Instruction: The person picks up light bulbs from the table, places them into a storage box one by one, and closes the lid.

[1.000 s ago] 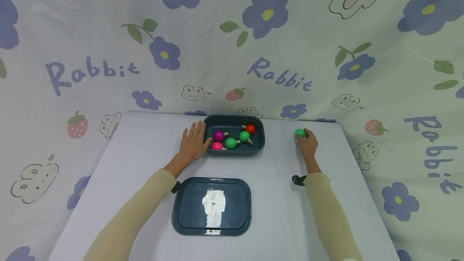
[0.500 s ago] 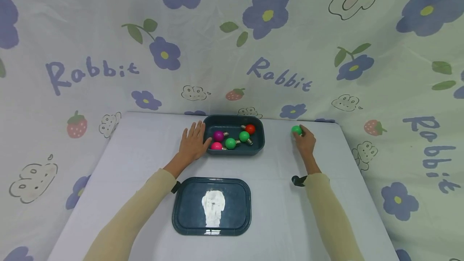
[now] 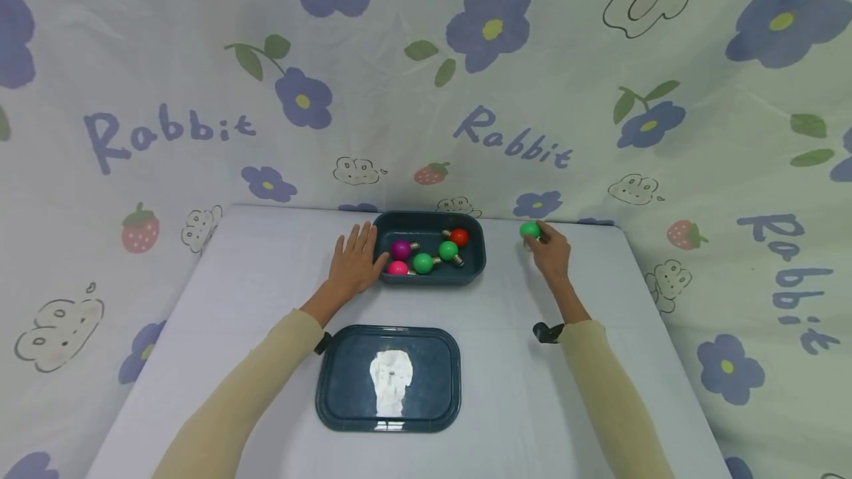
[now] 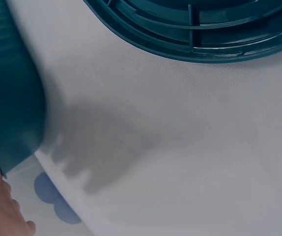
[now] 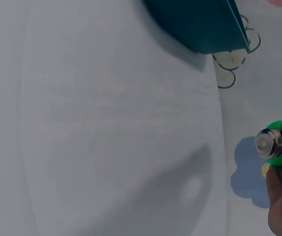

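Observation:
Pinched between the fingers and thumb of my right hand (image 3: pixel 554 251) is a green light bulb (image 3: pixel 529 230), held to the right of a dark teal bin (image 3: pixel 429 279). Its silver screw base (image 5: pixel 270 143) points at the camera in the right wrist view. My left hand (image 3: pixel 354 261) has its fingers straight and lies against the bin's left side. Inside the bin are a purple bulb (image 3: pixel 401 249), a pink bulb (image 3: pixel 398 267), a red bulb (image 3: pixel 459 237) and two green bulbs, one of them a green bulb (image 3: pixel 423 263) near the front wall.
A dark teal lid (image 3: pixel 389 379) lies on the white table (image 3: pixel 506 390) in front of the bin. Behind the table's far edge hangs a patterned curtain (image 3: pixel 393 94) with flowers and rabbits.
My right hand has moved left and slightly away from me with the green light bulb, toward the bin. The left hand has stayed at the bin's side.

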Tool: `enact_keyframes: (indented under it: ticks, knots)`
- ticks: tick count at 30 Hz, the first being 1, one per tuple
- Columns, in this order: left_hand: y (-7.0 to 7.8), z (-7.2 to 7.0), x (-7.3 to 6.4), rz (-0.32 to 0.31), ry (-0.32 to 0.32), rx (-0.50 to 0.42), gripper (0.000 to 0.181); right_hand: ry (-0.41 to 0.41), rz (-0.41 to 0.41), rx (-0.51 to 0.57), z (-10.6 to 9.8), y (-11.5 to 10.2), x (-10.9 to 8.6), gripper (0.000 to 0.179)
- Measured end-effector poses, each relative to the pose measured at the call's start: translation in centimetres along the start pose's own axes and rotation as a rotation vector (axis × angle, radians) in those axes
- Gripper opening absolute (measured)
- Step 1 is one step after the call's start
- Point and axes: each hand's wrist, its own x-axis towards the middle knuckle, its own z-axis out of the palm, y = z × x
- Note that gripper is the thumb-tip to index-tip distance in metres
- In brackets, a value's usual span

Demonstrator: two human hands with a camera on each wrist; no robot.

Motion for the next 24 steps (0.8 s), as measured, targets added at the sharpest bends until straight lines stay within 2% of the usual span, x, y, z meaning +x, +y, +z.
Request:
enact_keyframes:
  ticks: [5, 12, 24]
  knots:
    - [0.0, 0.1, 0.0, 0.004, 0.003, 0.006, 0.074, -0.036, -0.043, 0.016, 0.4, -1.3, -0.3, 0.052]
    - [0.0, 0.1, 0.1, 0.004, 0.006, 0.003, 0.074, -0.063, -0.143, 0.043, 1.3, -2.9, -0.6, 0.051]
    - [0.1, 0.1, 0.1, -0.001, 0.011, 0.019, 0.075, -0.133, -0.300, 0.059, 3.8, -6.3, -1.2, 0.049]
